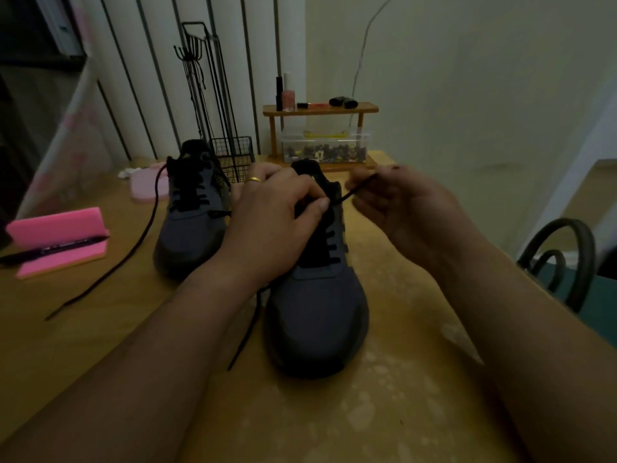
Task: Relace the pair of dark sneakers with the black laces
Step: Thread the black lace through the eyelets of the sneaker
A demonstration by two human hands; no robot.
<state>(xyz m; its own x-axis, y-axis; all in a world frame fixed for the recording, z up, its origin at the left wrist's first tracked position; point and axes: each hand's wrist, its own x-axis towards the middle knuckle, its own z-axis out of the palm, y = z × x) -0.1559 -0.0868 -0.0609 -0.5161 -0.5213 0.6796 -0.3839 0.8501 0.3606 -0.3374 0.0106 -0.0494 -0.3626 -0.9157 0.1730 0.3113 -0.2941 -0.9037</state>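
Two dark grey sneakers stand on the wooden table (100, 329), toes toward me. The near sneaker (317, 315) is in the middle, with black lace crossing its lower eyelets. My left hand (273, 225) grips its upper part, thumb pressed near the top eyelets. My right hand (400, 208) pinches the black lace end (354, 192), which runs taut from the shoe's right side. That lace's other end (247, 332) trails down the left of the toe. The far sneaker (193, 215) is laced, its long black lace (133, 248) trailing left across the table.
A pink foam block (56, 242) with a black pen lies at the left. A black wire basket (233, 155) and a small wooden shelf (320, 110) over a clear box of small parts stand behind the shoes. A dark curved chair back (564, 259) rises at the right edge.
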